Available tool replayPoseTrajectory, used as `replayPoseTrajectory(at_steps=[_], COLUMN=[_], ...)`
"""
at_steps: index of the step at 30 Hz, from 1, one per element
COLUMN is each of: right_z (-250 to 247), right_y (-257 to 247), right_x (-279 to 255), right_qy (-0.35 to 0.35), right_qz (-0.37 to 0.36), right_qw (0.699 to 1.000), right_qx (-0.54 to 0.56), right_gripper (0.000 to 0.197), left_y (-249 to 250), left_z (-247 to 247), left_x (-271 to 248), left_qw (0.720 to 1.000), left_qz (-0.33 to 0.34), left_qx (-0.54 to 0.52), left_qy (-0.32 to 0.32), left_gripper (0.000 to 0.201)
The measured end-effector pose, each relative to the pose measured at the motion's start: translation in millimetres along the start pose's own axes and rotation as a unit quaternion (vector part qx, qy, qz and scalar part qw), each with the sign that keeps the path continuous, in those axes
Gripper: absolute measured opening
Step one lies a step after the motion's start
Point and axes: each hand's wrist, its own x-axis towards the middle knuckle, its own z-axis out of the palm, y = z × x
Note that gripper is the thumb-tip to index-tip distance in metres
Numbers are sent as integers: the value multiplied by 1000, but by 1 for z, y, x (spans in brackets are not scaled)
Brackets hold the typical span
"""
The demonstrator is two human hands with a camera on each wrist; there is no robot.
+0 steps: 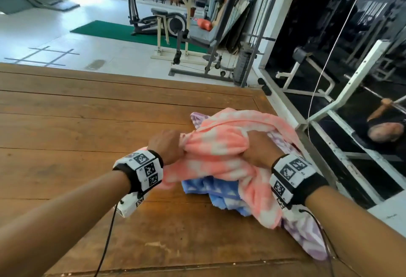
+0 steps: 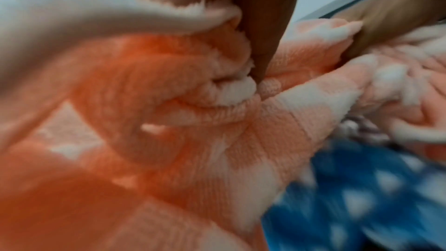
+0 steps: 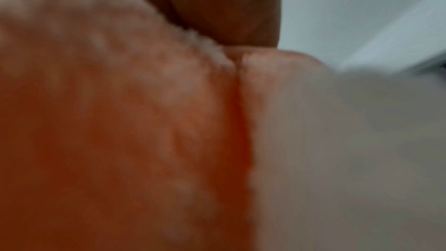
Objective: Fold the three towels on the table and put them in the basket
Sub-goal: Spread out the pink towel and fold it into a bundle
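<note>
both hands on the pink towel (image 1: pixel 222 145), which sits on top of a crumpled pile at the right end of the wooden table (image 1: pixel 87 123). left hand (image 1: pixel 165 146) fisted around a bunched bit of the pink towel at its left side, fingers curled in. right hand (image 1: pixel 258 148) also curled, gripping a fold of the same towel a bit to the right; cloth stretched w/ gathers between the two fists. both wrists wear white bands w/ black marker squares, thin black cables hanging off them.

blue towel (image 1: pixel 211 191) w/ white pattern pokes out from under the pink towel on the near side, touching it. lilac towel (image 1: pixel 305 232) lies under the pink towel too, showing at the far edge of the pile and trailing toward the near right edge of the table.

left wrist view: pink towel (image 2: pixel 193 140) fills most of frame, a finger (image 2: pixel 265 26) pressed into its folds, blue towel (image 2: pixel 362 188) at lower right, blurry. right wrist view: very blurred, pink towel (image 3: pixel 120 121) close up w/ a finger (image 3: pixel 217 7) above it; grip detail cannot be made out there.

beyond the table: gym floor w/ green mat (image 1: pixel 123 31), exercise bike (image 1: pixel 162 21), weight bench frames to the right of the table.
</note>
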Motion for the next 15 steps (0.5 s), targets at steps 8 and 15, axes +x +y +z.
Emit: replayPoseTrajectory(at_steps=[8,15], right_z=[-106,-158], right_y=[-38,-104], right_x=[34,47], right_qy=[266,328], right_qz=[-53,-146], right_qw=[934,886], right_qx=[231,293], right_gripper=[17,12], left_y=[32,11], left_z=[-147,-225], left_x=[16,-11], left_qw=[902,859], left_qz=[24,63], left_qx=[-420,-455], left_qy=[100,227], left_gripper=[18,6])
